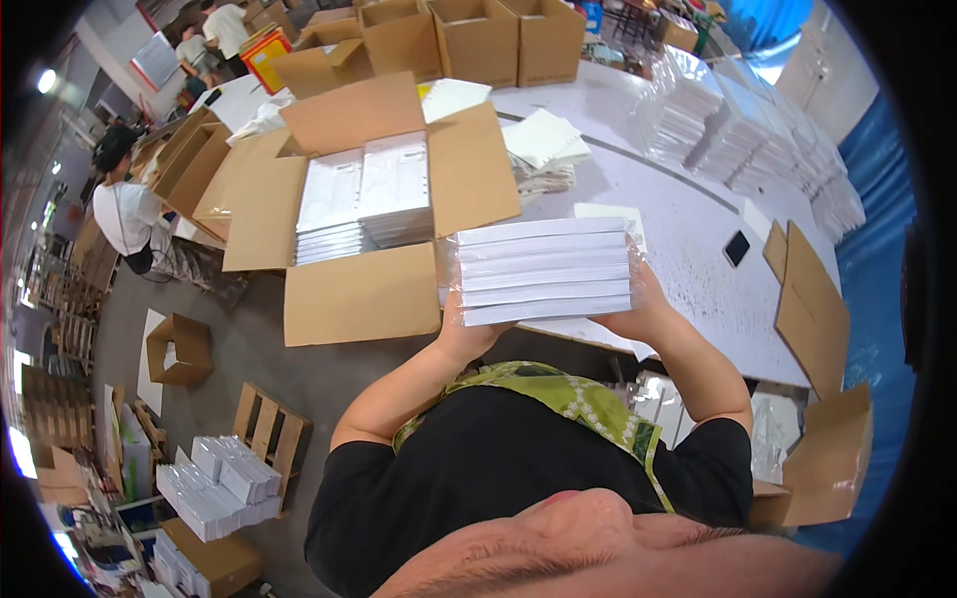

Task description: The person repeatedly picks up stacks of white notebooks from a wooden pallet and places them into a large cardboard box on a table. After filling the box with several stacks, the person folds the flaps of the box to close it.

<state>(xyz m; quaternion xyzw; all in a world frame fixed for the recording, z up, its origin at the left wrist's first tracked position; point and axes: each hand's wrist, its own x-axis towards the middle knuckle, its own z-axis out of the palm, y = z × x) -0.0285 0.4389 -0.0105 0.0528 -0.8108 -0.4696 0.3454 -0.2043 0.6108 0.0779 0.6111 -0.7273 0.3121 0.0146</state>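
Note:
Between my two hands is a stack of white paper packs [543, 271] in clear plastic wrap, held up in front of me at the table edge. My left hand [471, 329] grips its left side and underside, with the fingers partly hidden. My right hand [643, 301] presses on the right side, fingers mostly behind the stack. Just left of the stack stands an open cardboard box [361, 305], its flaps folded out. White packs [332, 189] fill it in two side-by-side piles, the right pile higher.
The white table [688, 214] carries a phone [737, 248], loose papers [546, 140] and tall rows of wrapped packs [688, 105] on the right. More cardboard boxes [478, 45] line the back. A person [125, 204] works at boxes on the left. Pallets and pack piles [219, 483] stand on the floor.

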